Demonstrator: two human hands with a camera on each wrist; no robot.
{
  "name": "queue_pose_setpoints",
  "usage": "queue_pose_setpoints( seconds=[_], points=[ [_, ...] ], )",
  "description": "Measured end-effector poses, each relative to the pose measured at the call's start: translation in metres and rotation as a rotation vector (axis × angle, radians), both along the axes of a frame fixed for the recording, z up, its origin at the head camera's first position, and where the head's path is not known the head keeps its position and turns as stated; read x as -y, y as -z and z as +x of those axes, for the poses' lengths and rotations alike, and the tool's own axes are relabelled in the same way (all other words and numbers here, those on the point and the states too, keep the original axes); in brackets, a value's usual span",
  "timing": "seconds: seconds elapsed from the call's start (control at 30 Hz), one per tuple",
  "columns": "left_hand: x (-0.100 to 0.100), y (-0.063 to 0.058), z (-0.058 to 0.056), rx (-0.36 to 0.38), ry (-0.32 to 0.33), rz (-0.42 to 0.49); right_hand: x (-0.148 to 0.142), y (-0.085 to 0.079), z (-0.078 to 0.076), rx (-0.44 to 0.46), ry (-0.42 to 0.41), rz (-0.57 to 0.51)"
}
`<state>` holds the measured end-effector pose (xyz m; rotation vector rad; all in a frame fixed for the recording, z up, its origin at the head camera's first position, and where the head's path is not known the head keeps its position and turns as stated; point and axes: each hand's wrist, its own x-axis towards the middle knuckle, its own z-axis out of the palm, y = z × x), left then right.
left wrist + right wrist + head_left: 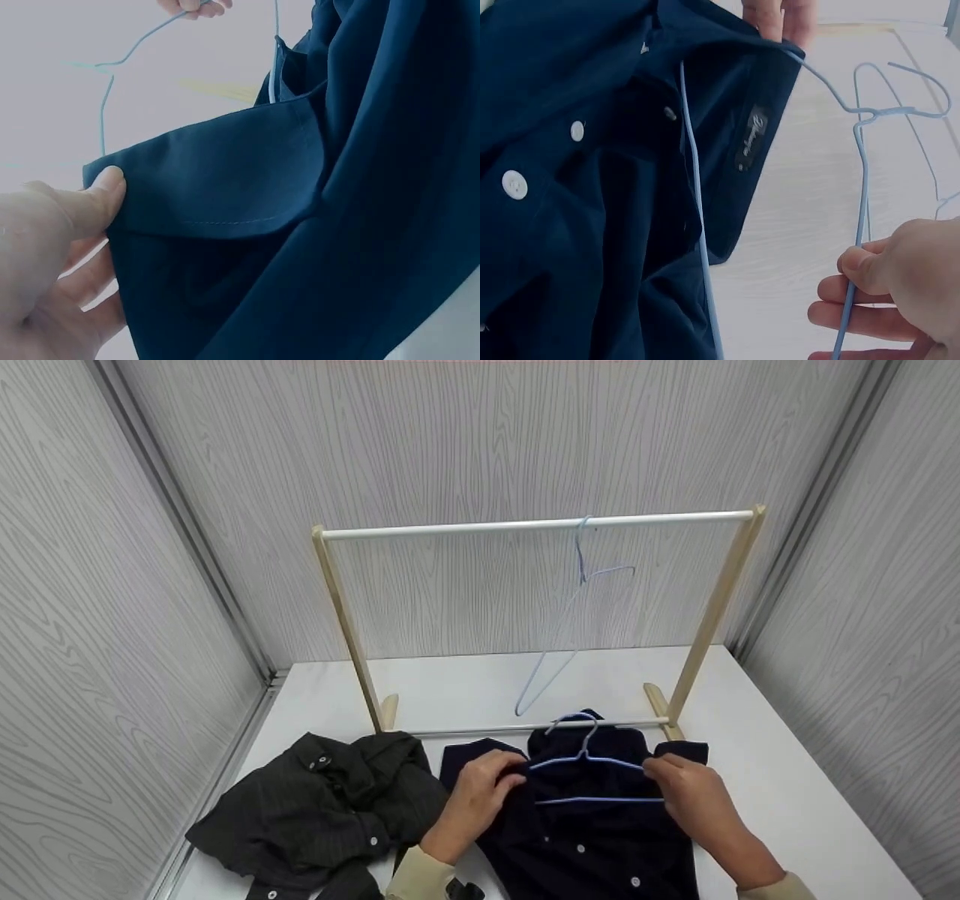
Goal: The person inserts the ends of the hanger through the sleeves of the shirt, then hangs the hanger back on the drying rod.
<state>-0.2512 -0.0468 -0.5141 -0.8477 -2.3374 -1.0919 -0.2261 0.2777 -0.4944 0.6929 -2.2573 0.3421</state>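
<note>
A navy button-up shirt (607, 847) spreads in front of me, with a light blue wire hanger (600, 800) partly inside it. My left hand (480, 789) pinches the shirt's collar (217, 169) between thumb and fingers, beside the hanger's left arm. In the right wrist view the hanger's left arm runs under the collar, where a label (752, 139) shows. My right hand (694, 799) holds the hanger's bare right arm between thumb and fingers. The hanger's hook (922, 94) stands free of the cloth. The hanger's left end is hidden by the shirt.
Behind the shirt stands a rack with a white rail (465, 527) and wooden posts (716, 611). A second blue wire hanger (559, 619) hangs from the rail. A dark grey button-up shirt (292, 802) lies crumpled on the white table (780, 780) at left. Grey panels (877, 607) enclose the table.
</note>
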Motion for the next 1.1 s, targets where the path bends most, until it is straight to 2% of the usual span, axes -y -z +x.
queue_pose_setpoints(
  seconds=[0.1,0.33,0.57,0.67,0.8,0.97,1.1],
  points=[
    [-0.002,-0.003,0.000,-0.021,0.011,0.011,0.006,-0.001,0.001,-0.008,-0.006,-0.004],
    [-0.008,-0.013,0.001,-0.010,0.030,0.041,0.017,-0.005,0.003,-0.034,-0.030,-0.021],
    [-0.020,-0.020,0.000,-0.136,0.072,0.076,0.027,-0.007,0.005,-0.082,-0.051,-0.020],
    [-0.024,-0.022,0.000,-0.161,0.086,0.081,0.030,-0.007,0.006,-0.086,-0.057,-0.019],
    [-0.026,-0.022,0.003,-0.128,0.102,0.074,0.032,-0.005,0.007,-0.093,-0.056,-0.024],
    [-0.028,-0.019,0.006,-0.032,0.123,0.082,0.033,-0.002,0.008,-0.096,-0.053,-0.032],
    [-0.030,-0.018,0.007,0.021,0.114,0.114,0.037,0.000,0.009,-0.095,-0.058,-0.043]
  ],
)
